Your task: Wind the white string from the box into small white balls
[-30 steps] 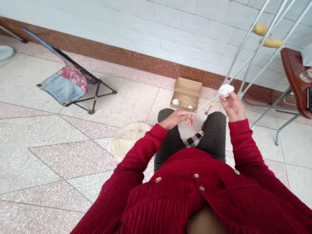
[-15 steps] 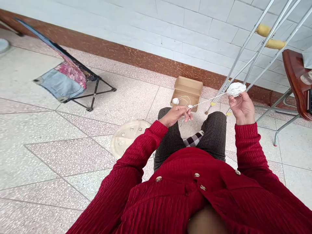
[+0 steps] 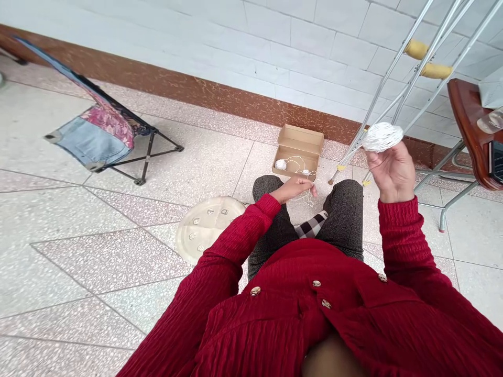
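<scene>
On the terrazzo floor (image 3: 78, 272) by a tiled wall (image 3: 314, 57), the right hand (image 3: 393, 175) clasped a white twine ball (image 3: 382, 137) in curled fingers; the left hand (image 3: 293, 188), its grip unclear, lay at six o'clock from a cardboard box (image 3: 298, 141).

Bright, even light (hardly any shadows).

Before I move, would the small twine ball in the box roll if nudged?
Probably: the twine ball looks round, though the box wall beside it should stop it. It likely feels light and soft, being wound string.
</scene>
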{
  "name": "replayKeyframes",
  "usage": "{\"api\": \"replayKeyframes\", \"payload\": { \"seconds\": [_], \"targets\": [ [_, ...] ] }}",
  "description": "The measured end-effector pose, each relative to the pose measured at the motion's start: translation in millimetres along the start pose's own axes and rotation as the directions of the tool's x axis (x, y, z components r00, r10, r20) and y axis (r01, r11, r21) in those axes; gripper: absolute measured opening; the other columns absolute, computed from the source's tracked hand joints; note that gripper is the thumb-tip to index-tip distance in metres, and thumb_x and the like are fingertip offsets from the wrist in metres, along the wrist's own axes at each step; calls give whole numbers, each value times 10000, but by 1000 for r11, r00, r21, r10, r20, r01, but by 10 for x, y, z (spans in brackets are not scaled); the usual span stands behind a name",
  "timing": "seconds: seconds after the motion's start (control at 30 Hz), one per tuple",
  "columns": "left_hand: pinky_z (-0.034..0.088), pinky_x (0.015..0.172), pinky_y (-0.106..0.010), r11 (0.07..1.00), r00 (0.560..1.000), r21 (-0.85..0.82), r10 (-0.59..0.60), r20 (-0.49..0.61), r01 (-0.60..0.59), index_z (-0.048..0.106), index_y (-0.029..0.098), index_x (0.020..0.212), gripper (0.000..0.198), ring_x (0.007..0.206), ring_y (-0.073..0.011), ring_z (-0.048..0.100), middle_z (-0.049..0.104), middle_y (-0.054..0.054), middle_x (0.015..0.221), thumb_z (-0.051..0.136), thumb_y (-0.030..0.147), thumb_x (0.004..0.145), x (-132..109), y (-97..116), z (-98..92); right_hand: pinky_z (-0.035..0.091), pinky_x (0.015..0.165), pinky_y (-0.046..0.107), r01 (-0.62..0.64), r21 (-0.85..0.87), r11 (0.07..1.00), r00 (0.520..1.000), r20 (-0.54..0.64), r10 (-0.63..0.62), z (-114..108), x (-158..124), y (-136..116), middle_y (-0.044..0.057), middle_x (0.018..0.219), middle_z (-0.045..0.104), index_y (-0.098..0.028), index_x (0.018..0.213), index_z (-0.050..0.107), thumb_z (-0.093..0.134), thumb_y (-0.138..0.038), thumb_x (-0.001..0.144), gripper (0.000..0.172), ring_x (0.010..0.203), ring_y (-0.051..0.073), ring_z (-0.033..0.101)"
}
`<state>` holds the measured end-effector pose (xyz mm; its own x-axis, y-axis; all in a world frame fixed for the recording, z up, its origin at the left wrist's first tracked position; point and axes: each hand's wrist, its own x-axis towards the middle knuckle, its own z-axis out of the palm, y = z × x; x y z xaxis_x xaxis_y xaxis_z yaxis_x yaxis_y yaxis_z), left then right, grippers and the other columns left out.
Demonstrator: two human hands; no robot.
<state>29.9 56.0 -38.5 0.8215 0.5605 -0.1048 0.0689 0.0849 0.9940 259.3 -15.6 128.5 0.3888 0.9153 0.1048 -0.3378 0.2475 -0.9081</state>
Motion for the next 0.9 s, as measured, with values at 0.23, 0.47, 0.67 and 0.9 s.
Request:
{"api": "replayKeyframes", "payload": {
  "seconds": [0.23,0.47,0.67,0.9],
  "targets": [
    [452,1028,-396,953,910,300,167,-380,-50,649,156,1200,353,1111,-227,633,696,-106,1185,603,208,855,222,231,-128,576,577,214,-169,72,983,983,81,163,185,-170,350,-14,934,729,-260,978,682,786,-263,732,267,805,139,677],
    [561,736,-295,938,964,-242,212,-160,-247,674,122,1068,328,803,-158,673,711,-87,934,639,391,884,190,854,351,584,568,255,-232,-30,972,965,116,234,277,-101,414,-8,844,719,-238,955,686,801,-276,707,276,747,158,690],
    [552,756,-270,946,986,-289,111,-128,-144,684,110,834,319,713,-117,649,683,-44,747,686,428,845,3,552,374,572,556,223,-131,-17,991,991,-15,131,65,30,356,-18,864,718,-243,957,675,772,-235,718,258,716,130,670],
    [536,641,-249,986,995,-167,-8,-96,-8,661,120,706,347,611,-111,612,646,-21,657,678,447,822,-235,296,234,545,515,192,-36,-20,999,991,-132,33,-43,170,351,-31,805,692,-244,962,657,764,-226,716,269,657,108,652]
  ]
}}
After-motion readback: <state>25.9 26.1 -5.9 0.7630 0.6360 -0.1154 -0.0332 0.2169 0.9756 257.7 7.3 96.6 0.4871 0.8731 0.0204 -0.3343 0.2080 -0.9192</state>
